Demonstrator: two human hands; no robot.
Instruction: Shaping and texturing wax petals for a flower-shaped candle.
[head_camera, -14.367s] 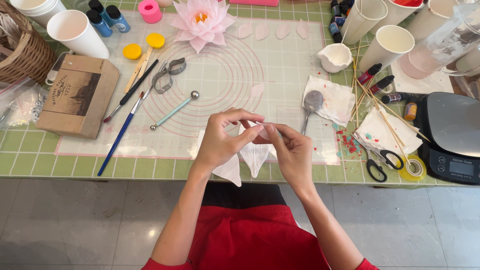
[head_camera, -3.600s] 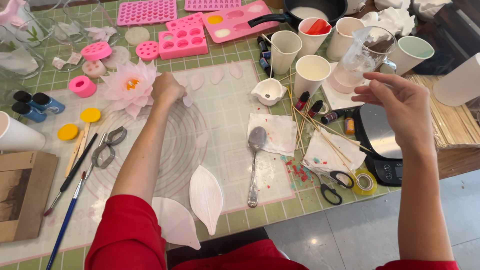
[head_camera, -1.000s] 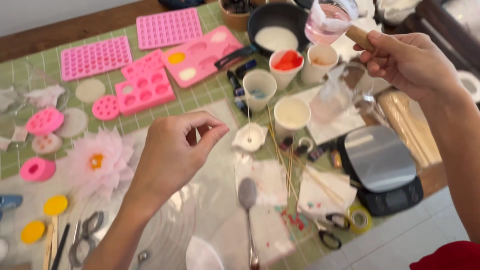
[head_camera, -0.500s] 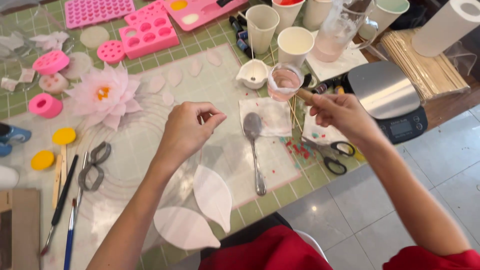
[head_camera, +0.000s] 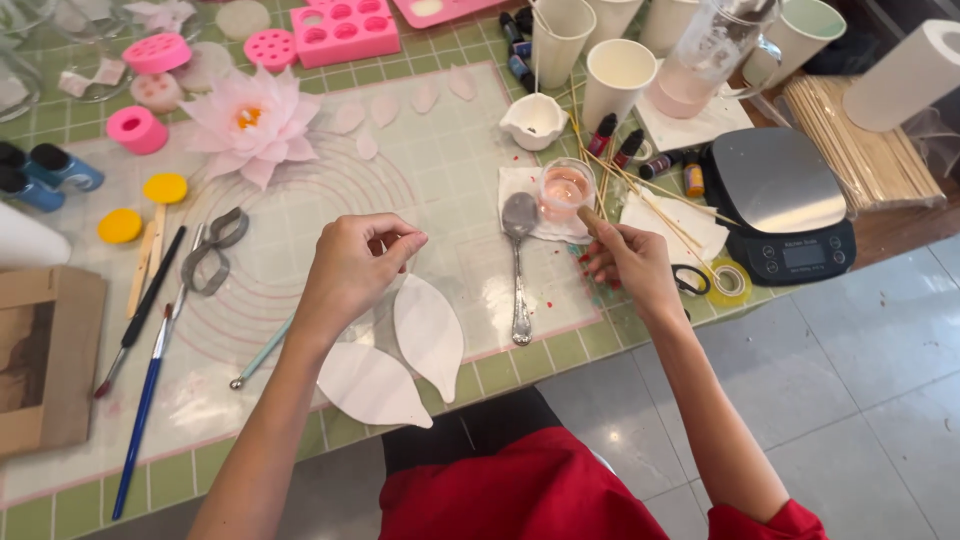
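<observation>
My right hand (head_camera: 630, 265) grips the wooden handle of a small glass cup (head_camera: 565, 190) holding pink liquid, which rests on a white napkin beside a metal spoon (head_camera: 518, 262). My left hand (head_camera: 352, 270) hovers over the clear work mat with fingertips pinched together; I cannot tell if anything is between them. Two white leaf-shaped petals (head_camera: 428, 334) lie just below it near the table's front edge. A finished pink lotus flower (head_camera: 250, 122) stands at the back left.
A black digital scale (head_camera: 785, 205) sits at right with wooden skewers (head_camera: 860, 150) behind it. Paper cups (head_camera: 615, 80), a glass pitcher (head_camera: 705, 60) and pink moulds (head_camera: 345, 30) line the back. Scissors (head_camera: 205, 255), brushes (head_camera: 150, 390) and a cardboard box (head_camera: 45, 360) lie left.
My right hand has carried the small pink cup from up by the pitcher down onto the napkin. My left hand stayed pinched over the mat as the camera view tilted down.
</observation>
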